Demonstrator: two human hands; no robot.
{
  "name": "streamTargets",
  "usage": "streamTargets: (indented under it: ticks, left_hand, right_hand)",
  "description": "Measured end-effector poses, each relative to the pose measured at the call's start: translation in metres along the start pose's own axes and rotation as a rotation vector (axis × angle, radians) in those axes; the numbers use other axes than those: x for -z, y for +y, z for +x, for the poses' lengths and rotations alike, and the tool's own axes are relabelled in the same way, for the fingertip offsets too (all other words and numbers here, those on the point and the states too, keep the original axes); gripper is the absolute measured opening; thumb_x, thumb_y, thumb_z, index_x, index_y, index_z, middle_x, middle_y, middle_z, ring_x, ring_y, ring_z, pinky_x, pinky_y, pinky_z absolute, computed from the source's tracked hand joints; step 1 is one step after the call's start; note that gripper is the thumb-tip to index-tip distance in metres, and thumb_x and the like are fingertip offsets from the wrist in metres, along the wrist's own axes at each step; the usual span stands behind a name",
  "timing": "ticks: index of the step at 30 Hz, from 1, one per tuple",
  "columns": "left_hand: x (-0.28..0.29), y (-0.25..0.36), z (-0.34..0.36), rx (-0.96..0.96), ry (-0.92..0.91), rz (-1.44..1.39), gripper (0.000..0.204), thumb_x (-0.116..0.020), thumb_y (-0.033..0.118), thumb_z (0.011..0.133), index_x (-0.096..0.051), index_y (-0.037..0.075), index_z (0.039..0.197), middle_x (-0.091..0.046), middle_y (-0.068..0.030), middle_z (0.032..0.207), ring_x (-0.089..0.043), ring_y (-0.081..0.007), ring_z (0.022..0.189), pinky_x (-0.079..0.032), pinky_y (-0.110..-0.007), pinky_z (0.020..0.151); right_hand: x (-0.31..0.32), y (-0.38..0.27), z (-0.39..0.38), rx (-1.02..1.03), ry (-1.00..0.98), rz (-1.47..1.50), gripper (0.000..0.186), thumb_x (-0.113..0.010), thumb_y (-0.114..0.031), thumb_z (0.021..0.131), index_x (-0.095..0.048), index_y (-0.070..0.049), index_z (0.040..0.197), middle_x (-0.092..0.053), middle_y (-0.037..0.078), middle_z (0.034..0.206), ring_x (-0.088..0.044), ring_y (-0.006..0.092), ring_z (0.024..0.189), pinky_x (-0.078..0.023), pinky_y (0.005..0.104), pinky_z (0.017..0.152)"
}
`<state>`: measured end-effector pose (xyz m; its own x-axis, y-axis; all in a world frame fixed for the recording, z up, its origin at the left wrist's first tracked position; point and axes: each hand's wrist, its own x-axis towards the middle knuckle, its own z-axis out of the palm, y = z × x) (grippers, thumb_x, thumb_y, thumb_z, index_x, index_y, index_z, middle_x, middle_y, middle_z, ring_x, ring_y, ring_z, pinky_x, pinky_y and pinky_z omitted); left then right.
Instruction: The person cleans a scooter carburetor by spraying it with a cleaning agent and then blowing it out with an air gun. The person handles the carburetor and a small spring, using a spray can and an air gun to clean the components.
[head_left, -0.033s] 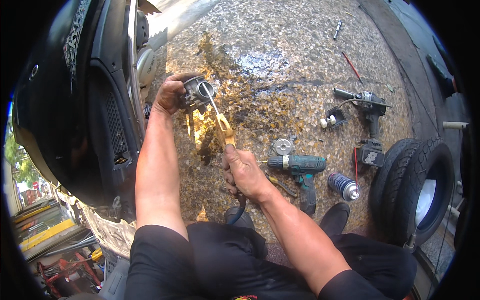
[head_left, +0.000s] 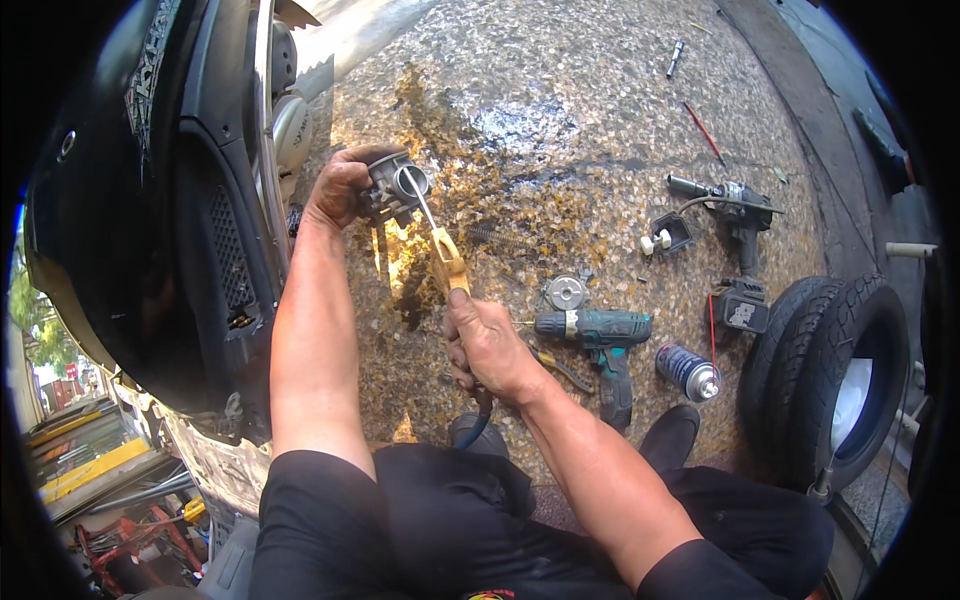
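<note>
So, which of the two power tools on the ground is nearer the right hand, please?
The teal drill; the impact wrench lies farther from the right hand.

Partly covered grips and cropped bodywork
The bare left hand [head_left: 338,187] has some fingers hidden behind the round-mouthed grey metal part [head_left: 384,182]; the bare right hand [head_left: 492,346] covers the handle of the yellow plastic trigger gun [head_left: 457,272]; the glossy black vehicle panel [head_left: 105,250] is cut off at left.
</note>
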<state>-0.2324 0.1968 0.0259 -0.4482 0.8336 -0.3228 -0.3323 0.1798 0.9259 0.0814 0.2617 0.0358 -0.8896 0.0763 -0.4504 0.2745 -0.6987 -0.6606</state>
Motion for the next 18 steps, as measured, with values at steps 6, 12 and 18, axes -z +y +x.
streamTargets:
  ticks: [6,12,18]
  left_hand:
    - [-0.001,0.005,0.004,-0.013,-0.011,0.223,0.083,-0.079,0.047,0.058,-0.064,-0.003,0.122,-0.071,-0.0142,0.104,-0.070,-0.0217,0.089,-0.060,-0.035,0.084]
    - [-0.002,0.006,0.002,-0.001,0.008,0.258,0.085,-0.078,0.049,0.056,-0.063,-0.004,0.122,-0.071,-0.0146,0.104,-0.070,-0.0220,0.089,-0.058,-0.034,0.083]
    - [-0.002,0.006,-0.002,-0.069,0.031,0.074,0.071,-0.075,0.034,0.065,-0.062,-0.005,0.122,-0.071,-0.0159,0.106,-0.070,-0.0239,0.092,-0.058,-0.039,0.088]
  right_hand:
    - [0.003,0.001,0.001,-0.004,0.037,0.022,0.060,-0.045,-0.062,0.098,-0.050,-0.004,0.085,-0.039,0.001,0.057,-0.040,0.0108,0.045,-0.037,0.0281,0.040]
    - [0.008,0.004,0.001,-0.049,0.006,-0.013,0.060,-0.044,-0.060,0.100,-0.052,-0.002,0.095,-0.042,0.002,0.059,-0.042,0.0115,0.046,-0.039,0.0284,0.042]
    - [0.013,0.008,-0.004,-0.040,-0.008,0.013,0.065,-0.042,-0.062,0.100,-0.052,0.001,0.110,-0.045,0.003,0.061,-0.047,0.0132,0.047,-0.040,0.0293,0.043]
